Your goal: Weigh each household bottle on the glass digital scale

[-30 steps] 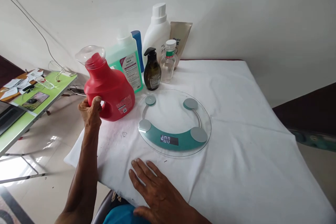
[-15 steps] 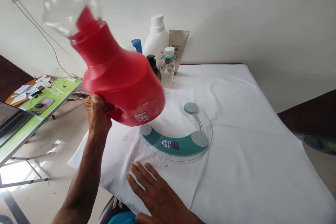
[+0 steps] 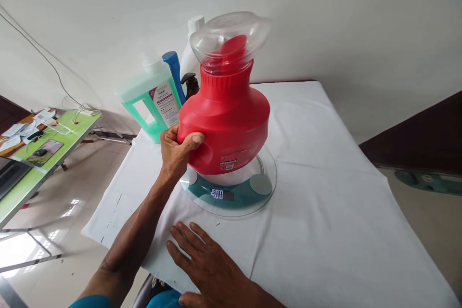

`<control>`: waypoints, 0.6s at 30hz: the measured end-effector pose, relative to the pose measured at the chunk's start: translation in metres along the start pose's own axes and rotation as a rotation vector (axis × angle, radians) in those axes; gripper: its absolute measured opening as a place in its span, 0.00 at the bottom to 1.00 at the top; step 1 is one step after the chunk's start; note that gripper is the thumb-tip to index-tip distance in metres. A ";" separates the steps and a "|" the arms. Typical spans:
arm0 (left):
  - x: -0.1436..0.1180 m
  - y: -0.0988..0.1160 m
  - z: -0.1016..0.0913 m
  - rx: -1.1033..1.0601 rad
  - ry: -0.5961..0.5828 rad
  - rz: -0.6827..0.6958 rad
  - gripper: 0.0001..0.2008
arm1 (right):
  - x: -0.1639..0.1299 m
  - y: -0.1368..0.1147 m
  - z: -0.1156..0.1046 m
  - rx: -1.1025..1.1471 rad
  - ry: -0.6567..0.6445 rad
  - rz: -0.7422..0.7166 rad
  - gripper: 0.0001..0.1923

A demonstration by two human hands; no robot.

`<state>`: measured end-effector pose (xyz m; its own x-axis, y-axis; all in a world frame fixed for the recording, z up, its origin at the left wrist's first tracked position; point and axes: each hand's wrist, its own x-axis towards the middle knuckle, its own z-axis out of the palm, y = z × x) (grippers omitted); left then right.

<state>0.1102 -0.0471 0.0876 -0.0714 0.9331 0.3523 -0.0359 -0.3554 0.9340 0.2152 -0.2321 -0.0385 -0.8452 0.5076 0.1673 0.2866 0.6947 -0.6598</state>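
My left hand (image 3: 179, 149) grips a big red plastic jug (image 3: 227, 115) on its left side, thumb in front. A clear cap (image 3: 258, 33) tops the jug around a red spout. The jug is nearly upright over a round glass scale (image 3: 252, 204), hiding its far part; I cannot tell whether it touches the glass. On the scale's dark display (image 3: 222, 195) the lit digits read 0.0. My right hand (image 3: 207, 262) lies flat, fingers spread, on the white cloth (image 3: 325, 231) just in front of the scale.
Behind the jug stand a green liquid bottle (image 3: 155, 98), a blue bottle (image 3: 173, 70), a dark pump bottle (image 3: 190, 84) and a white bottle (image 3: 196, 26), close to the wall. A lime-green desk (image 3: 54, 154) with papers and a laptop is at the left.
My left hand has brought the red jug rightward and turned it from tilted to nearly upright over the scale. My right hand stays flat on the cloth. The green bottle has come into view.
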 end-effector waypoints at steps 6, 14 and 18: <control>0.004 -0.009 0.004 -0.025 -0.038 -0.029 0.38 | 0.000 0.001 0.006 0.003 0.004 0.008 0.48; 0.006 -0.013 0.008 0.001 -0.044 -0.073 0.38 | 0.000 -0.002 0.007 -0.054 0.033 0.022 0.46; 0.007 -0.016 0.010 -0.042 -0.052 -0.073 0.39 | 0.000 -0.003 0.008 -0.096 0.049 0.004 0.46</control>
<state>0.1205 -0.0344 0.0756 -0.0154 0.9578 0.2869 -0.0814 -0.2872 0.9544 0.2113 -0.2381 -0.0425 -0.8215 0.5332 0.2021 0.3336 0.7369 -0.5879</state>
